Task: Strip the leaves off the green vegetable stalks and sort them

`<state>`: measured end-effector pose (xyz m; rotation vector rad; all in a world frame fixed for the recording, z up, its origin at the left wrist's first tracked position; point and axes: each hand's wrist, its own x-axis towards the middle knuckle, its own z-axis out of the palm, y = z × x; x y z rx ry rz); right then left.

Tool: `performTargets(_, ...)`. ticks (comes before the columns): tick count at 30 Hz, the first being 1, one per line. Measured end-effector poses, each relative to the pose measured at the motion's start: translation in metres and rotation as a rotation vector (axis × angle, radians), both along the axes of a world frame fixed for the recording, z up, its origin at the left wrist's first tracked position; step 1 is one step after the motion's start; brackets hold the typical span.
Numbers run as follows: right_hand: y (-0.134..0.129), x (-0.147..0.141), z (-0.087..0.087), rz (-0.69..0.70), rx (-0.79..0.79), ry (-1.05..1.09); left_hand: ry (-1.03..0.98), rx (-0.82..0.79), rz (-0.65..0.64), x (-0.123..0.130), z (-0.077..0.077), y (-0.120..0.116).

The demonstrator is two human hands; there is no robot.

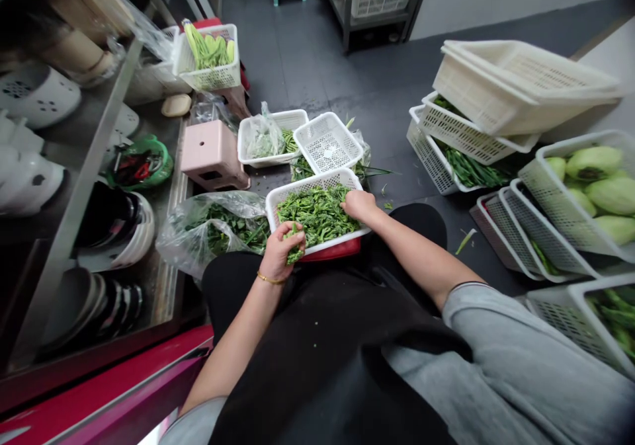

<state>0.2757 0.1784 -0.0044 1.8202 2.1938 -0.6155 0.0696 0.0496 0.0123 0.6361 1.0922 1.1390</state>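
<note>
A white plastic basket (274, 202) full of cut green vegetable pieces (317, 212) rests at my lap, with something red under its near side. My left hand (282, 252), a gold bracelet at the wrist, is closed around a few green stems (294, 254) at the basket's near left corner. At the basket's right side, my right hand (358, 205) has its fingers curled at the edge of the pieces; what its fingertips hold is hidden. A clear plastic bag (183, 233) of leafy greens lies to the left of the basket.
Smaller white baskets (329, 142) stand just beyond. A pink stool (208, 147) and a metal shelf (169, 293) with bowls are on the left. Stacked baskets (496, 94) with greens and a basket of pale green gourds (595, 174) stand on the right. Scraps lie on the floor.
</note>
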Motion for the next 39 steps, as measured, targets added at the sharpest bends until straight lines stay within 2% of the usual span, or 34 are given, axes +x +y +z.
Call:
performTargets(3, -0.007, 0.001, 0.003, -0.004, 0.145, -0.005, 0.19, 0.073, 0.014, -0.004, 0.011, 0.002)
performTargets(5, -0.02, 0.005, 0.015, 0.137, 0.262, 0.037, 0.36, 0.168, 0.029, -0.006, 0.022, 0.006)
performTargets(7, -0.036, 0.006, 0.031, 0.353, 0.286, 0.095, 0.488, 0.279, 0.0, -0.003, 0.034, 0.011)
performTargets(9, -0.053, 0.002, 0.048, 0.574, 0.241, 0.157, 0.558, 0.357, -0.13, 0.003, 0.042, 0.018)
performTargets(12, -0.076, -0.003, 0.063, 0.815, 0.167, 0.237, 0.653, 0.372, -0.476, 0.006, 0.041, 0.024)
performTargets(15, -0.096, -0.002, 0.059, 0.926, 0.072, 0.293, 0.646, 0.316, -0.77, 0.003, 0.024, 0.019)
performTargets(17, -0.106, -0.001, 0.048, 0.92, 0.051, 0.255, 0.602, 0.239, -0.84, 0.001, 0.009, 0.012)
performTargets(19, -0.111, -0.004, 0.037, 0.854, 0.074, 0.181, 0.57, 0.119, -0.791, 0.003, -0.003, 0.005)
performTargets(20, -0.111, -0.008, 0.033, 0.805, 0.095, 0.161, 0.541, 0.056, -0.714, 0.006, -0.008, 0.002)
performTargets(22, -0.11, -0.02, 0.029, 0.678, 0.148, 0.176, 0.414, -0.034, -0.48, 0.015, -0.011, -0.003)
performTargets(25, -0.104, -0.039, 0.029, 0.447, 0.25, 0.267, 0.15, -0.057, -0.103, 0.028, -0.007, -0.008)
performTargets(27, -0.099, -0.04, 0.03, 0.346, 0.257, 0.346, 0.037, -0.044, 0.008, 0.027, -0.002, -0.009)
performTargets(29, -0.095, -0.027, 0.03, 0.35, 0.143, 0.411, -0.049, -0.008, 0.078, 0.015, 0.001, -0.01)
performTargets(32, -0.086, 0.007, 0.029, 0.49, -0.159, 0.35, -0.165, 0.083, 0.24, -0.012, 0.002, -0.007)
performTargets(34, -0.075, 0.022, 0.027, 0.491, -0.217, 0.245, -0.197, 0.106, 0.285, -0.025, 0.0, -0.003)
performTargets(36, -0.059, 0.022, 0.021, 0.346, -0.077, 0.155, -0.206, 0.085, 0.238, -0.026, -0.002, 0.001)
performTargets(39, -0.029, 0.005, 0.001, 0.141, 0.113, 0.031, -0.206, 0.047, 0.093, -0.014, -0.001, 0.009)
